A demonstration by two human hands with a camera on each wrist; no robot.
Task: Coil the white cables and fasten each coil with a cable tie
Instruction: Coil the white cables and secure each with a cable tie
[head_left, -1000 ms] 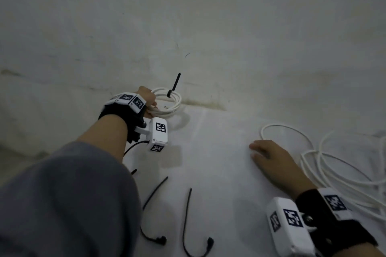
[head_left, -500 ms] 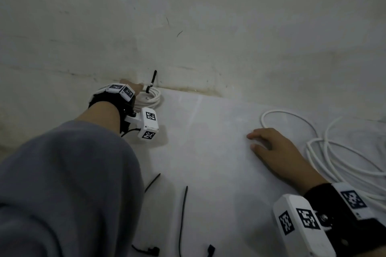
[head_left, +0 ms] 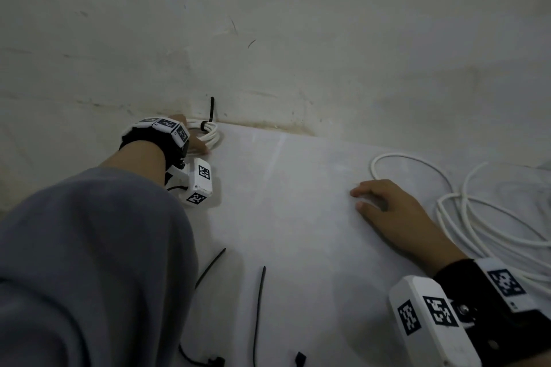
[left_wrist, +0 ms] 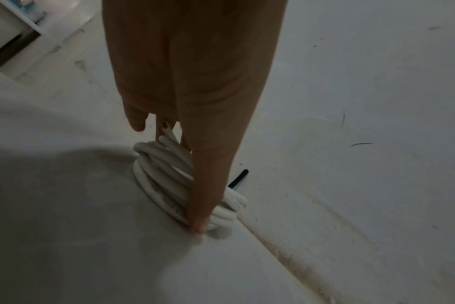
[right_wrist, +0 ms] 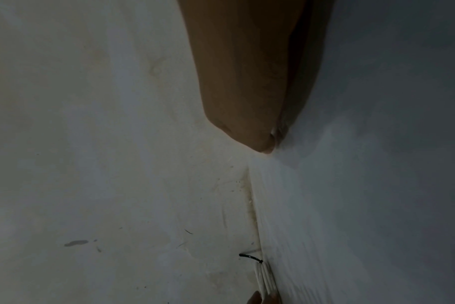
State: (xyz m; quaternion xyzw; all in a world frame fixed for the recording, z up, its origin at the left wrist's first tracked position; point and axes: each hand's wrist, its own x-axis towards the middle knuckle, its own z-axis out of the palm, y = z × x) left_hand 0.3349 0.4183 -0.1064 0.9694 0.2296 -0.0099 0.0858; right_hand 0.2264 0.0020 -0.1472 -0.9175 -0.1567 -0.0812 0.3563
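A small coil of white cable (head_left: 213,134) lies on the white table at its far left corner, against the wall. A black cable tie (head_left: 211,110) binds it, tail pointing up. My left hand (head_left: 193,140) reaches down onto the coil (left_wrist: 164,181) with straight fingers, and one fingertip (left_wrist: 198,228) touches the table beside it. The tie's tail (left_wrist: 238,179) shows behind that finger. My right hand (head_left: 384,205) rests palm down on the table, fingers relaxed, holding nothing. Just right of it sprawls a loose white cable (head_left: 477,217) in wide loops.
Loose black cable ties lie near the front edge: one straight (head_left: 259,307), one slanted (head_left: 210,267), one curled (head_left: 196,359). A scuffed wall (head_left: 298,39) rises right behind the table (head_left: 298,188). My grey sleeve (head_left: 89,262) fills the lower left.
My left hand has carried the tied coil away and to the left, up against the wall, and set it on the table. The right hand has stayed put.
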